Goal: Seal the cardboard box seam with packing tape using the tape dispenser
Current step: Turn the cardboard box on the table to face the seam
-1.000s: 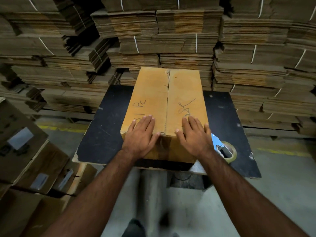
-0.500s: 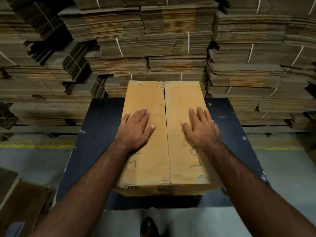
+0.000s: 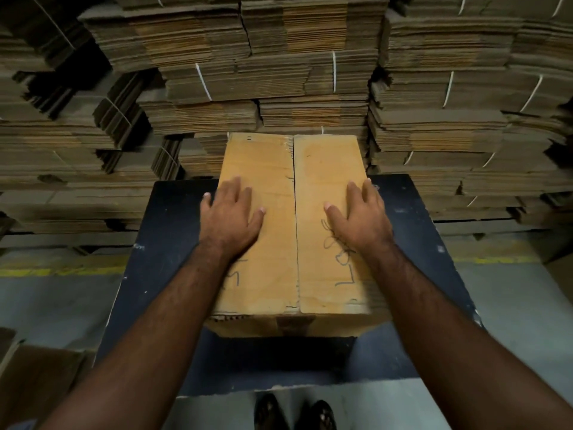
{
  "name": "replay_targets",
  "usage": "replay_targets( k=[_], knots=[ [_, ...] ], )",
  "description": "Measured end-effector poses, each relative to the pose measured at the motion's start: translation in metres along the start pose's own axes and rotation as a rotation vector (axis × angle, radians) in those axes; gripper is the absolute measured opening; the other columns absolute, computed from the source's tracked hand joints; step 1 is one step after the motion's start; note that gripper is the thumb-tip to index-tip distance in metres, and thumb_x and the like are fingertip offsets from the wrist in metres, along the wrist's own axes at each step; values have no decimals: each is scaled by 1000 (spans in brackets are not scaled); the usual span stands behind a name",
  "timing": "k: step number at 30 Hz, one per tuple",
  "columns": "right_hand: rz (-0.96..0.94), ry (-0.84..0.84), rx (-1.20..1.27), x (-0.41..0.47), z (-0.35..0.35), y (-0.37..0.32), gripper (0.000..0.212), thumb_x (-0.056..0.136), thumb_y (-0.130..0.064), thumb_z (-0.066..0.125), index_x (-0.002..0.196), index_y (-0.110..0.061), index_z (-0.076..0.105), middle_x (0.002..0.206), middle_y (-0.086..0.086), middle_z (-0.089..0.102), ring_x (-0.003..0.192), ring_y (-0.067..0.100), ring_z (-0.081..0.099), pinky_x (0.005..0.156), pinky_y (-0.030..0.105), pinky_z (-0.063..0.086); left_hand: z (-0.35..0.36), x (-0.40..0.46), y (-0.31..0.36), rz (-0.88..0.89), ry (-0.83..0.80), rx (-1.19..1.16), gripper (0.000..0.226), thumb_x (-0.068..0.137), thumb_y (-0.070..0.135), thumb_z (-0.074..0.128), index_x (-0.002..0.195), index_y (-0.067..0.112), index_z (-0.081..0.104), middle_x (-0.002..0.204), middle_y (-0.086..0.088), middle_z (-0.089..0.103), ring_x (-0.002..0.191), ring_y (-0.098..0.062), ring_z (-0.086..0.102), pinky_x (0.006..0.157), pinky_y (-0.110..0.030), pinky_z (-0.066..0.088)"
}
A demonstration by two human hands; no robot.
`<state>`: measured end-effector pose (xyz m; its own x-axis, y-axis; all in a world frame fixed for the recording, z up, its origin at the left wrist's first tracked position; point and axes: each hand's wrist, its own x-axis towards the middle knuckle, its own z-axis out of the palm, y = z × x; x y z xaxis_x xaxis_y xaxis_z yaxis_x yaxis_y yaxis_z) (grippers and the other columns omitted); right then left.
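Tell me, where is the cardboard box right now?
In the head view, the cardboard box sits mid-frame on the dark table, with stacked flat cardboard behind it.

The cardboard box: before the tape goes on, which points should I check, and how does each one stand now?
1. Flaps of the cardboard box closed flat: ok.
2. Seam free of hands: ok; the left hand and right hand press flat on either side of it.
3. Seam taped: not ok, it is bare.
4. Box resting on the black table: ok.
5. Tape dispenser within reach: cannot tell, it is not in view.
6. A hand free to take the dispenser: not ok, both are pressing on the flaps.
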<state>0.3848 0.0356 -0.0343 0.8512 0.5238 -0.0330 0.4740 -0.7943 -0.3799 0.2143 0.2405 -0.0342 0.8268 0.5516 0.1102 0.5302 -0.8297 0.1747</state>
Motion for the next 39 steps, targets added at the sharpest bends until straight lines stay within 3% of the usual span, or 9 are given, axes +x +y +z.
replay_targets(
  k=[4,18,21,24,27,30,33,36,39],
  knots=[
    [92,-95,97,-20,-8,17,77,92,-71,40,156,-41,11,160,14,23,136,40,38,100,51,42,-5,-29,-7,-333,-99,-347,71,94,58,52,154,28,29,165,-12,13,146,-36,24,111,-52,30],
    [3,-101,189,-96,-5,54,65,97,-67,30,154,-49,4,151,26,33,132,43,44,101,49,41,-7,-116,16,-348,-76,-292,70,95,64,42,156,35,21,164,-8,17,143,-34,33,110,-54,35],
    [5,-91,195,-97,-3,54,66,97,-67,30,155,-47,3,151,23,34,130,43,45,99,51,42,-10,-114,17,-379,-42,-327,79,92,66,47,156,26,23,161,-8,26,141,-31,35,109,-53,37],
    [41,-66,226,-95,-1,54,82,95,-68,36,158,-31,-2,154,19,34,131,41,46,99,51,43,-12,-108,17,-499,-23,-403,93,87,67,56,156,14,22,154,-10,40,136,-33,42,106,-49,40],
    [82,-44,221,-93,0,53,94,94,-66,42,158,-13,-1,159,16,29,139,37,38,103,49,40,-15,-107,13,-585,-59,-586,90,79,72,64,146,16,37,137,-8,56,123,-33,54,96,-43,48],
    [78,-71,205,-84,-1,49,89,90,-65,45,151,-4,21,147,20,41,130,37,43,99,47,45,-15,-105,8,-660,-111,-811,75,77,65,73,132,20,47,122,-3,59,108,-28,59,86,-39,49],
    [173,-147,239,-55,-11,34,80,84,-61,57,136,-4,36,136,17,50,121,36,51,91,41,47,-22,-100,14,-707,-129,-1009,67,82,48,77,131,16,43,126,-3,57,103,-25,58,85,-40,51],
    [216,-176,169,-17,-26,11,87,83,-67,61,141,-8,36,141,14,48,127,34,48,99,45,45,-42,-111,29,-798,-246,-1198,75,85,36,77,139,10,32,115,3,54,92,-17,56,70,-30,48],
    [115,-141,-96,17,-38,-22,93,81,-81,45,144,-13,39,145,11,45,130,33,45,105,53,34,-63,-138,41,-773,-354,-1466,57,83,36,77,130,16,53,119,0,67,101,-17,64,75,-31,51]
  ],
)
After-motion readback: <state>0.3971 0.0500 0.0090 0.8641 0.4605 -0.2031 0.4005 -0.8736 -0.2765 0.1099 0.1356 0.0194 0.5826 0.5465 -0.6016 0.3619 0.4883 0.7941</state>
